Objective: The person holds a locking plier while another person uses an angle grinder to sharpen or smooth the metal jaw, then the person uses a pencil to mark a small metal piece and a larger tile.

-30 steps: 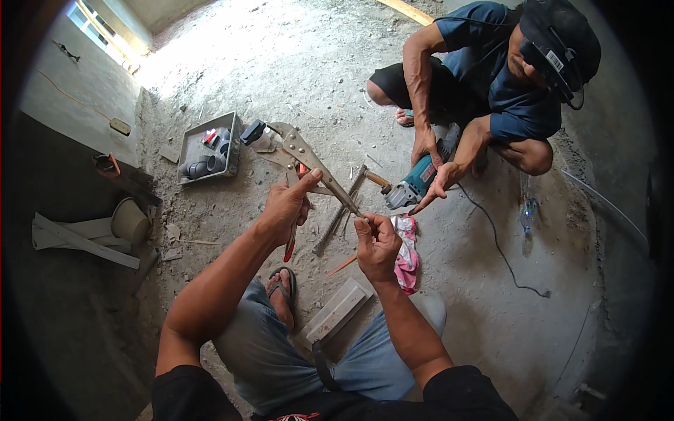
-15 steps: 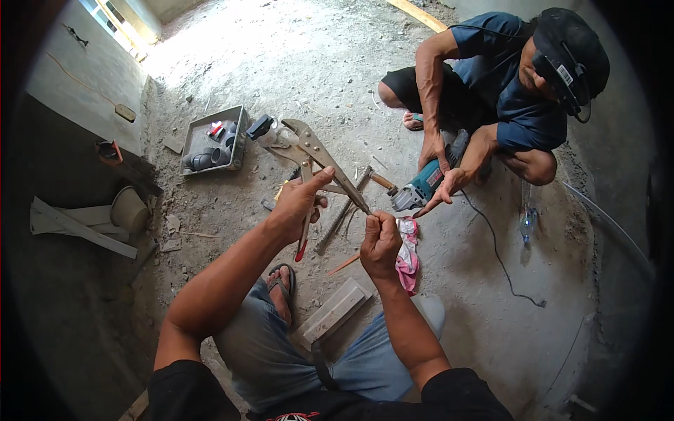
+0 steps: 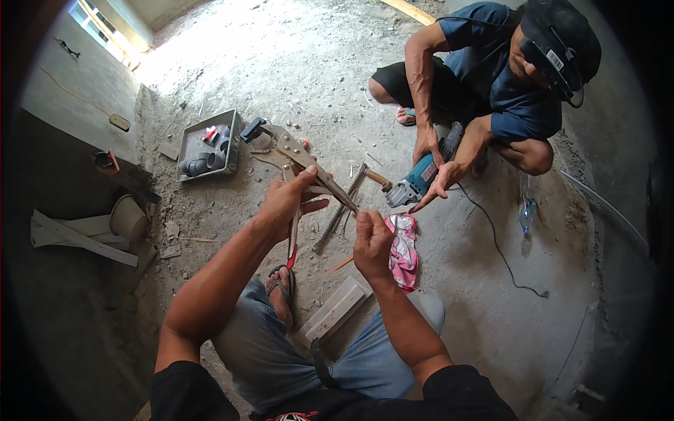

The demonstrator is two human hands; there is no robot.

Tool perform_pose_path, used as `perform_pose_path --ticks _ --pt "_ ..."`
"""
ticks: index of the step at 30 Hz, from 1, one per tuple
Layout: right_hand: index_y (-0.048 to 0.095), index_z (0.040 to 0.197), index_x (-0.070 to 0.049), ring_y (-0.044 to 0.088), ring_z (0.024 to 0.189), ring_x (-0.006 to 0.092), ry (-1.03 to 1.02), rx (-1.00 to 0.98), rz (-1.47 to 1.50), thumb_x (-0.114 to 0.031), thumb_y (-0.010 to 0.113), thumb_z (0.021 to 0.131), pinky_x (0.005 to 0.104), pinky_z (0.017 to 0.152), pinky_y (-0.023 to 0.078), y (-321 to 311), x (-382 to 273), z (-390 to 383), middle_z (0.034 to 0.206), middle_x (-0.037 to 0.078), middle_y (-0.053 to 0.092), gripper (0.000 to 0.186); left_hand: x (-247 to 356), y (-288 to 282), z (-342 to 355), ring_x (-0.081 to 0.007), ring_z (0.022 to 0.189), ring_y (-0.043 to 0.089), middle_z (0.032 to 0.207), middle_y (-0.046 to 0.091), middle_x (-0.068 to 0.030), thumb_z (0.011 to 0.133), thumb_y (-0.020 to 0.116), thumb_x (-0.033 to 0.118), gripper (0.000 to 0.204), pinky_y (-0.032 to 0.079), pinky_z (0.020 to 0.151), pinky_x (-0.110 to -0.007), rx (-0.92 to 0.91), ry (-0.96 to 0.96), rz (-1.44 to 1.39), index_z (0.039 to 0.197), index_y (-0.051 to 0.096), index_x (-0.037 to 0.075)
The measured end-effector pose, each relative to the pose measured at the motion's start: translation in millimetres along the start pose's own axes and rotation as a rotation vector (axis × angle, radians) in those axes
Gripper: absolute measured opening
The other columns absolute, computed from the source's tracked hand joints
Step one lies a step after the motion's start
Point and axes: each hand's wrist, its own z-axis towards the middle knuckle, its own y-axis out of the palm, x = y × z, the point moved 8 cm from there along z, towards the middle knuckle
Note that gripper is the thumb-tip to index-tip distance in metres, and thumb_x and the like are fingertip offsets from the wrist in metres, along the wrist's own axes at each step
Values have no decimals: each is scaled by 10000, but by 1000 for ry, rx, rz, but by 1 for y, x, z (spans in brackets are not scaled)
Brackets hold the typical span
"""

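Long metal locking pliers (image 3: pixel 303 156) are held up in front of me, jaws pointing away to the upper left. My left hand (image 3: pixel 282 202) holds them around the middle, thumb on the upper handle and some fingers loosely stretched. The lower handle, with a red tip, hangs below that palm. At the end of the upper handle my right hand (image 3: pixel 372 244) is closed in a pinch, its fingertips covering the handle's end. A dark block (image 3: pixel 253 128) with a pale piece shows at the jaws; I cannot tell exactly how it is gripped.
Across from me a squatting person holds a teal angle grinder (image 3: pixel 421 175), its cord on the floor. A hammer (image 3: pixel 378 178), pink-white cloth (image 3: pixel 402 254) and wooden block (image 3: pixel 337 309) lie between us. A grey tray (image 3: pixel 230 163) with pipe fittings and a bucket (image 3: pixel 129 217) stand left.
The pliers and both my hands have shifted slightly left and nearer. My left fingers have loosened and stretched out a little. The right hand still pinches the handle's end.
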Motion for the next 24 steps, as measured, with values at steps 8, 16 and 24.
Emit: perform_pose_path --ticks 8,16,24 --pt "536 912 -3 561 699 321 -640 86 -553 -151 532 944 393 628 452 6 -35 6 777 152 550 152 -22 -20 2 -248 908 609 960 582 -129 974 468 269 281 547 805 -379 265 -188 -133 1028 556 8" --pt "493 811 -22 547 583 328 -446 106 -376 -151 470 956 425 535 430 16 -9 10 658 143 518 195 -31 -20 6 -273 837 554 931 559 -152 978 403 357 354 485 824 -476 284 -225 -222 1001 515 22" --pt "483 770 -5 506 531 375 -482 107 -472 -185 415 972 436 496 388 20 -12 12 612 189 487 279 -26 -18 3 -299 923 552 917 575 -149 967 407 407 414 412 912 -523 290 -216 -254 975 533 13"
